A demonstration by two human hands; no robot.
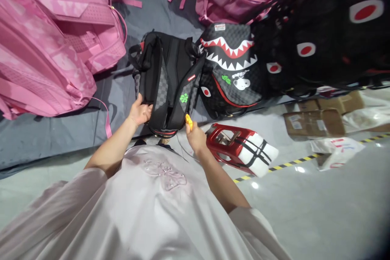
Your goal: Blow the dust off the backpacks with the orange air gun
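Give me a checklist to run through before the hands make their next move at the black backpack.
1. Yellow object held in the right hand: ok.
2. Black backpack lying straps up: ok.
3. Left hand gripping the backpack: not ok, it is open beside it.
4. Yellow object touching a strap: cannot tell.
5. Clear gap to the shark-mouth bag: not ok, crowded together.

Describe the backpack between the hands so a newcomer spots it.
Start at the large pink backpack at far left. To its right, between the left hand and right hand, is a black-and-gray backpack. Unlike the shark-mouth backpack beside it, its shoulder straps face up.
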